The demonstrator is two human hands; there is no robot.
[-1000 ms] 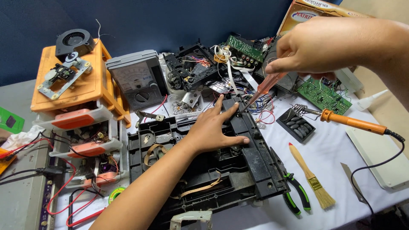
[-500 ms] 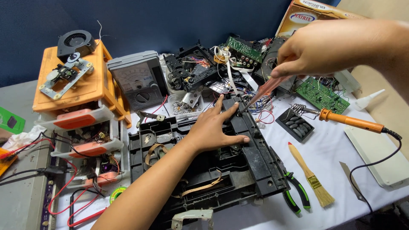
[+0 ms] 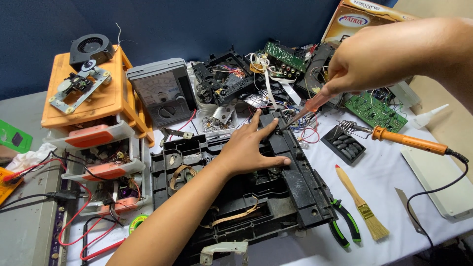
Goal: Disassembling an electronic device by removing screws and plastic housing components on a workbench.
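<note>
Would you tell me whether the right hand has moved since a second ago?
Yes, slightly. The right hand with the red-handled screwdriver has drifted a little rightward toward the cardboard box; its tip remains at the black chassis.

Bright, even light from above; soft short shadows fall under the right hand (image 3: 389,56) and on the white desk (image 3: 394,172). Sharp focus, slight bending at the edges.
</note>
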